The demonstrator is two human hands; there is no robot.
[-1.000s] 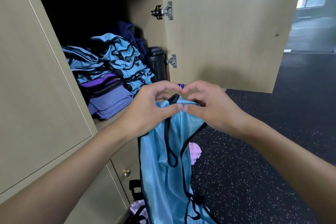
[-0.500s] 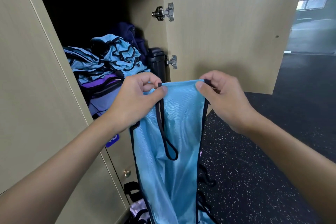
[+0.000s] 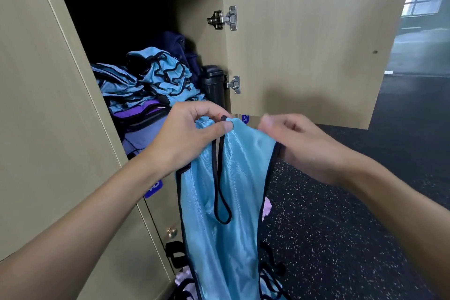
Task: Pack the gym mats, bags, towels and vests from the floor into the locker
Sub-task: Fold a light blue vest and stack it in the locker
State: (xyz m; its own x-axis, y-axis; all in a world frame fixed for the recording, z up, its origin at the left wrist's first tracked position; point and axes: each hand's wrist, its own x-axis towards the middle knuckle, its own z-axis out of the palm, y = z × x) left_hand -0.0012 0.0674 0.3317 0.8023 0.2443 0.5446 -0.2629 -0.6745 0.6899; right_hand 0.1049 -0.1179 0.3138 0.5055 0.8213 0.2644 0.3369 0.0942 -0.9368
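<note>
**A:** Head view. Which step?

**B:** I'd say squaring up one blue vest (image 3: 238, 238) before it goes in. The left hand (image 3: 190, 134) pinches its top edge between thumb and forefinger, and a black strap loop (image 3: 221, 202) dangles under the pinch. The vest hangs in front of the open locker (image 3: 199, 7), its tail down towards the floor (image 3: 341, 238).

**A:** Other side?

**B:** The right hand (image 3: 304, 151) sits at the vest's right edge with fingers curled, but it's blurred. Can't tell whether it grips.

**A:** Locker contents?

**B:** The door (image 3: 304, 44) is swung wide. A pile (image 3: 158, 78) of blue vests lies on purple cloth (image 3: 143, 114), with a black cylinder (image 3: 213, 83) beside it at the hinge side. There's pink cloth (image 3: 267, 207) on the floor behind the hanging vest, so more is left to pack.

**A:** Next move?

**B:** My guess: get a firm hold of the right edge, fold, then lift it onto the pile. The fabric looks slippery and the straps could snag.

**A:** Versus earlier?

**B:** Half a second ago both hands pinched the top edge, stretched flat between them. Now it sags rightward and the right hand is lower. A second ago the hands met at the middle.
</note>
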